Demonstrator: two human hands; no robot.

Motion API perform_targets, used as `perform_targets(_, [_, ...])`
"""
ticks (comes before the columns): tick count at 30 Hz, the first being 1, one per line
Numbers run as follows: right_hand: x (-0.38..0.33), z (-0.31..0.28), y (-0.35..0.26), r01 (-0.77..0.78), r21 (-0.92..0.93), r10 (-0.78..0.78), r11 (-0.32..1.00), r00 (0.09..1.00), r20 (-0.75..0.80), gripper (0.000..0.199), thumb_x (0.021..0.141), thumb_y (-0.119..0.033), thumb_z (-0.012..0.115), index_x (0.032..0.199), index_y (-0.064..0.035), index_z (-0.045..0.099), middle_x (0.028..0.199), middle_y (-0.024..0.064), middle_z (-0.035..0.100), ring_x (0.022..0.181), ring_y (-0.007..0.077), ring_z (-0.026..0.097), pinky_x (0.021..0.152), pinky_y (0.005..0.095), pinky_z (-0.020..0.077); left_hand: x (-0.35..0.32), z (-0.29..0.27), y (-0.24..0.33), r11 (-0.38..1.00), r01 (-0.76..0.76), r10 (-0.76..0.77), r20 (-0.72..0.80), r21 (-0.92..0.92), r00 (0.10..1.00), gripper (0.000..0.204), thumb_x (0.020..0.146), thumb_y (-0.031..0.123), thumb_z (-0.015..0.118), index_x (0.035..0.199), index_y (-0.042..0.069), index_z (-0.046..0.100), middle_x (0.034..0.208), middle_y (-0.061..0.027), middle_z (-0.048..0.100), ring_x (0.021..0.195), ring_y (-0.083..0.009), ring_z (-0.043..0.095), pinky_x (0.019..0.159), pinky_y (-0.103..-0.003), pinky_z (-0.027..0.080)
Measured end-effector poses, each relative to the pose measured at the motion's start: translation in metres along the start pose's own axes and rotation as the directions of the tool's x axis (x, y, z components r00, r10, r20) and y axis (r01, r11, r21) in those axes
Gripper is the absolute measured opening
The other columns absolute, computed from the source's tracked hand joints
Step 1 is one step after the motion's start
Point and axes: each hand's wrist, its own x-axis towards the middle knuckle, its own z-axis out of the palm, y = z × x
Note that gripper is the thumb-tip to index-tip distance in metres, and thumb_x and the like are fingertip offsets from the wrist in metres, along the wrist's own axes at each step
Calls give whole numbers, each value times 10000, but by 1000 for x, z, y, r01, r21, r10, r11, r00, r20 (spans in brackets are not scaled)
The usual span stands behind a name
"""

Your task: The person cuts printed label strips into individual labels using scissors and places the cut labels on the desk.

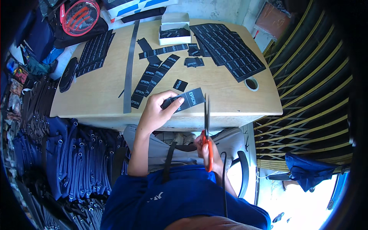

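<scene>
My left hand (159, 109) pinches a short black strip of printed labels (193, 99) between thumb and fingers, above the table's front edge. In my right hand (205, 149) is a pair of scissors (209, 153) with orange handles, blades pointing up toward the table. The blades stand just beside the strip's right end; whether they touch it I cannot tell. A single cut label (180, 85) lies behind my left hand. Longer label strips (143, 82) rest on the table to its left, and a small pile of cut labels (194, 62) lies farther back.
The wooden table (230, 101) also bears large label sheets (230, 48) at right, more sheets (94, 51) at left, a long metal ruler (130, 73), an open white box (175, 34) of black pieces and a tape roll (251, 84). Blue straps (82, 165) hang at left; a folding gate (306, 92) stands right.
</scene>
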Motion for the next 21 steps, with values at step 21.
perform_targets(21, [1, -1, -11, -43, -157, 53, 987, 997, 60, 638, 870, -619, 391, 950, 4, 498, 730, 74, 482, 689, 162, 485, 639, 300, 402, 4, 16, -2, 998, -1, 7, 110, -59, 994, 162, 838, 129, 653, 811, -29, 634, 562, 6, 525, 478, -17, 424, 415, -210, 306])
